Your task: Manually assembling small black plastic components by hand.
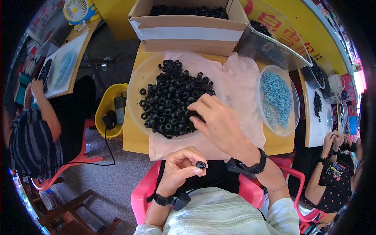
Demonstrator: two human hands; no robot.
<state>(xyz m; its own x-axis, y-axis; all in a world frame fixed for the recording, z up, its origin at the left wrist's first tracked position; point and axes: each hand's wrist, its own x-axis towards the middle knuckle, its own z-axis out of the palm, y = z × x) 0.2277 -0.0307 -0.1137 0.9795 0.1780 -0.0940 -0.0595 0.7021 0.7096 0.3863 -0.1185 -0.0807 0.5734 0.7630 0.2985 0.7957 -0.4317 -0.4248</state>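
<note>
My left hand (181,169) pinches a small black ring-shaped part (201,165) between thumb and fingertips, low before my lap. Its end faces up and shows a lighter ring inside. My right hand (219,123) reaches over the right edge of a heap of similar black parts (166,100), thumb and index finger apart, tips among the parts. Whether a part is caught under the curled fingers is hidden. The heap lies in a shallow clear round tray (135,84). To the right stands a clear round tray (296,111) of tiny blue-grey pieces (276,98).
A cardboard box (192,37) of black parts stands at the table's far side, beside a clear bin (270,49). Pink cloth (243,86) covers the tabletop. Left of it is a yellow bucket (102,105) with a cable. Other people work at both sides.
</note>
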